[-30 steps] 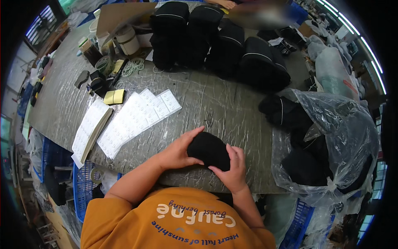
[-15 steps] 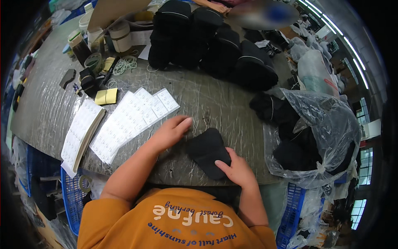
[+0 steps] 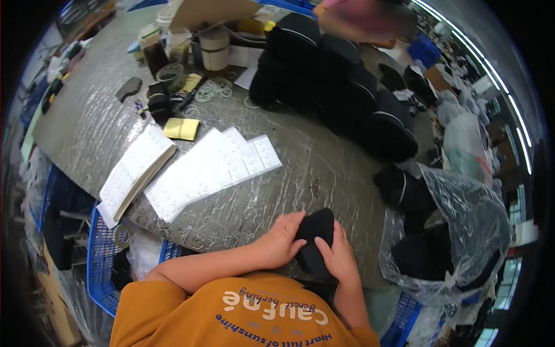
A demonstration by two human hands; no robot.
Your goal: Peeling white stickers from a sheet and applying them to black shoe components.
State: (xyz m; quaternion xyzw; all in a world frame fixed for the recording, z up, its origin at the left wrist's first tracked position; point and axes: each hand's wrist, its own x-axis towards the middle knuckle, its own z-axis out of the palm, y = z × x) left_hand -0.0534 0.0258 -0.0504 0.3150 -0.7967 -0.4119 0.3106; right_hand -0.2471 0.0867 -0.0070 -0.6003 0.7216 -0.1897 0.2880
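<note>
A flat black insole-shaped piece (image 3: 317,240) with a matt surface is held upright-ish near the table's front edge, close to my body. My left hand (image 3: 283,237) grips its left side, thumb on the near face. On its right side my right hand (image 3: 340,252) is closed, with the thumb laid over the face and the fingers along the edge. To the left of my hands, white label sheets (image 3: 211,168) lie fanned out on the table. A thicker stack of similar sheets (image 3: 134,173) rests beside them.
Bundled stacks of black pieces (image 3: 341,87) stand at the back. At right, a clear plastic bag (image 3: 462,214) holds more black pieces. Yellow pads (image 3: 181,129), rubber bands (image 3: 214,89) and jars (image 3: 215,51) sit at the back left. A blue basket (image 3: 104,260) is below. Another person (image 3: 370,20) is beyond.
My left hand has come over from near the label sheets and taken hold of the black piece. The piece has been drawn closer and turned more upright. The view has shifted.
</note>
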